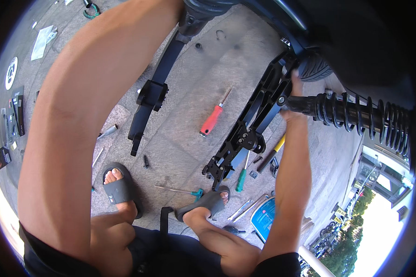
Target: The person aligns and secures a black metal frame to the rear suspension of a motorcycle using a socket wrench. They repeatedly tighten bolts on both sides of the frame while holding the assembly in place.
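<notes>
My right hand (295, 116) reaches up beside a scooter or motorcycle and grips the upper end of a black openwork swingarm (252, 122), which partly hides the fingers. Right beside that hand, a black shock absorber (351, 113) with a coil spring joins the arm at a bolted eye. Behind the hand is a treaded tyre (315, 69). My left forearm (74, 106) runs to the top edge, where the hand is out of sight. Near it, a black bar (145, 108) with a clamp-like bracket slants down from the vehicle.
On the paving lie a red screwdriver (211, 122), a green screwdriver (241, 179), a yellow-and-black handled tool (272, 153) and a teal-handled hex key (196, 193). A blue case (264, 218) is near my right forearm. Papers and packages (17, 113) lie far left. My sandalled feet (120, 189) stand below the parts.
</notes>
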Available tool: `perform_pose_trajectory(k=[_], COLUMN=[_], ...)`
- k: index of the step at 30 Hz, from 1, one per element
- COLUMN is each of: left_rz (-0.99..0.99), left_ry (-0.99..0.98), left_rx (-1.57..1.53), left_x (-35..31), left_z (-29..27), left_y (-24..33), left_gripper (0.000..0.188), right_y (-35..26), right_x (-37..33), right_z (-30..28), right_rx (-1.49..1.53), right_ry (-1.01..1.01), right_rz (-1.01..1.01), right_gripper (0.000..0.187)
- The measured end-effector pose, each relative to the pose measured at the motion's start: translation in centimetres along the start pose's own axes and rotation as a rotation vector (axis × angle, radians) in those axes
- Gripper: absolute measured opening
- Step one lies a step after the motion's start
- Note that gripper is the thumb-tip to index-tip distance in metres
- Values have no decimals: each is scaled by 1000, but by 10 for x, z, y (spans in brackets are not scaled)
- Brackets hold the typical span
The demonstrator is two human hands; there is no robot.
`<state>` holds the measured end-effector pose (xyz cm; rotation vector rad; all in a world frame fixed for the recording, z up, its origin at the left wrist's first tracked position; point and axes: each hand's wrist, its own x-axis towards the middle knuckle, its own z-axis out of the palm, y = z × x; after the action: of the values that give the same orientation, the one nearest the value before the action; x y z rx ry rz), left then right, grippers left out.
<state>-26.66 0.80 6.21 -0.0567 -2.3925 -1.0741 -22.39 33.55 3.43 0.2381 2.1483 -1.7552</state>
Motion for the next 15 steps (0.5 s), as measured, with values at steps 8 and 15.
perform_pose_trajectory(k=[8, 15], left_rz=[8, 21], left_ry=[-20, -28], left_rx=[12, 20], left_x=[-1, -3], left_z=[-3, -5], left_y=[-5, -4], left_gripper=[44, 38], right_y=[30, 31], right_x=[-20, -20], right_z=[-2, -2], right_rx=[332, 328], right_ry=[-279, -301], right_rz=[211, 168], right_gripper=[90, 87])
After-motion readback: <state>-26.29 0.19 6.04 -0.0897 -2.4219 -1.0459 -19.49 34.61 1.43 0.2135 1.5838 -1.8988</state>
